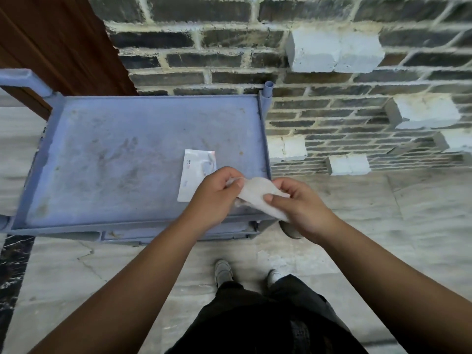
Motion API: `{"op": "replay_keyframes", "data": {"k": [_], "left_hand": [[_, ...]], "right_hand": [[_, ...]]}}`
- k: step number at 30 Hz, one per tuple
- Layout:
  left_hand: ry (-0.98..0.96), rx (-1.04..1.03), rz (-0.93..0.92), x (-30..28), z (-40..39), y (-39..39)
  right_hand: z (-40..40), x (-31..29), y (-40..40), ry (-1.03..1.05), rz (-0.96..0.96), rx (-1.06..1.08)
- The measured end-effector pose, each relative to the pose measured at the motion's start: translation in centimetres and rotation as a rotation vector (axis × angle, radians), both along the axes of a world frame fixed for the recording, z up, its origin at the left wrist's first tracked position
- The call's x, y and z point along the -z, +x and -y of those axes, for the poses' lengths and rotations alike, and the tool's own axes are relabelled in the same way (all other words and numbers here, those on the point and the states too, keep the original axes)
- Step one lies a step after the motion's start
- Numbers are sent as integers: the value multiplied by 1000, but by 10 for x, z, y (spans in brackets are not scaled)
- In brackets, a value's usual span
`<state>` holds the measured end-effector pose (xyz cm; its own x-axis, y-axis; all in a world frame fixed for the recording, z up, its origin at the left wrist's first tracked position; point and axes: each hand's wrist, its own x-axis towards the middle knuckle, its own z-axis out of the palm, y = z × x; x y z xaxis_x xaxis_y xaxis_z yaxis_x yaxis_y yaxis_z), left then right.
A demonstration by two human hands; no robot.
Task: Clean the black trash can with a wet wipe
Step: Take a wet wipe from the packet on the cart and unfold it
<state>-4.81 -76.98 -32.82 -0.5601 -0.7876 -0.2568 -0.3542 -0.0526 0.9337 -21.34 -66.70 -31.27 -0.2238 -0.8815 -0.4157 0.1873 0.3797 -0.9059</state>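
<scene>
Blue cart [107,149] at left, top tray scuffed, serving as my counter. Empty wipe packet [194,175] lies flat on tray near right edge. My left hand [215,195] pinches left edge of wet wipe [258,194], thumb over it. My right hand [300,206] pinches right edge; wipe half unfolded between both hands, over cart's right corner. Black trash can not in view. Risks: thin damp sheet tears if pulled apart hard; slips to dirty floor [383,226]; dries before I find can.
</scene>
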Motion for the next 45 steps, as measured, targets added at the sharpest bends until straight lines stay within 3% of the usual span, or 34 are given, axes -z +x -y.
{"op": "replay_keyframes", "data": {"k": [2, 8, 15, 22, 27, 31, 34, 38, 45], "left_hand": [[-24, 42, -15, -8, -4, -11], [-99, 280, -46, -37, -41, -73], [-125, 107, -130, -53, -108, -162], [-101, -64, -147, -52, -183, -224], [-106, -7, -152, -68, -226, -239], [-104, 46, -206, -76, -246, -234], [-110, 70, -211, -79, -250, -220], [-124, 106, -202, -78, -253, -199], [94, 307, -138, -65, -260, -160]], "right_hand": [[-9, -10, -13, -23, -128, 21], [-60, -31, -79, -115, -222, 142], [-130, -35, -163, -106, -152, 147], [-191, -36, -225, -155, -248, 139], [-220, -41, -223, -206, -429, -76], [-232, -50, -209, -268, -503, -57], [-238, -55, -200, -273, -410, -59], [-244, -60, -183, -265, -138, -49], [-254, -61, -150, -147, 107, 39]]}}
